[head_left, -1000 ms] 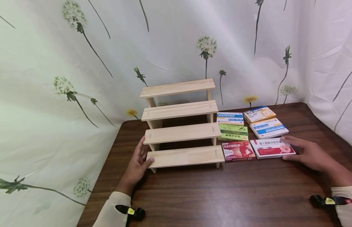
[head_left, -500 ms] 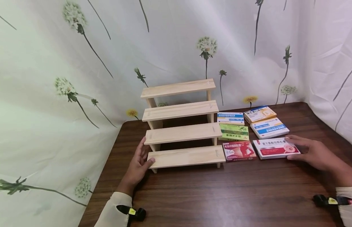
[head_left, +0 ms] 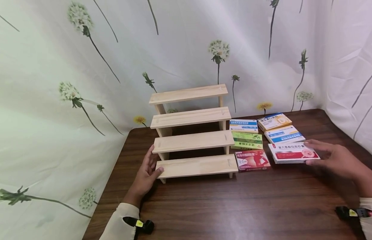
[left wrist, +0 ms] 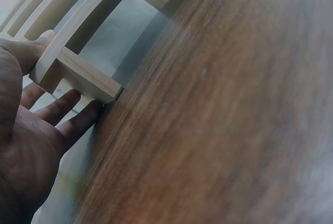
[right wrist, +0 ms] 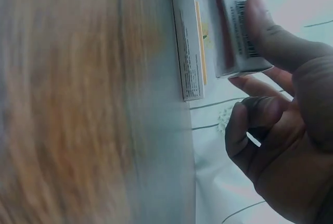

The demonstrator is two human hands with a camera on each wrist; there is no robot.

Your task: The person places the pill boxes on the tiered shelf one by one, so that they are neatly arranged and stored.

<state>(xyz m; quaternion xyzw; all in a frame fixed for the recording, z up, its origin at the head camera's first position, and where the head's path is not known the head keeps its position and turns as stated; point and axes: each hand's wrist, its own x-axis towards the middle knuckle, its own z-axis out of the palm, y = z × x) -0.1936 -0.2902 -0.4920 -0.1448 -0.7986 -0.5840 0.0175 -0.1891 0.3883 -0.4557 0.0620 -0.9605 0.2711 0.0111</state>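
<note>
A four-step wooden display rack [head_left: 195, 166] stands on the brown table. At its left end my left hand [head_left: 145, 175] holds the lowest step, thumb on the top board and fingers along the side; in the left wrist view the fingers [left wrist: 62, 109] lie by the step's leg. My right hand [head_left: 339, 161] pinches the right end of a white-and-red medicine box [head_left: 289, 151], which is raised off the table and slightly tilted. The right wrist view has the thumb on the box's barcoded end [right wrist: 244, 26], other fingers curled below it.
Between rack and raised box lie a red medicine box [head_left: 252, 160], a green one [head_left: 247, 140] and a blue-and-white one [head_left: 243, 125]. Behind the raised box are another blue-and-white box [head_left: 283, 134] and an orange-and-white box [head_left: 274, 121]. A dandelion-print curtain [head_left: 180, 43] hangs behind the table.
My right hand has drawn the white-and-red box to the right, away from the red box, and lifted it off the table. My left hand stays on the rack.
</note>
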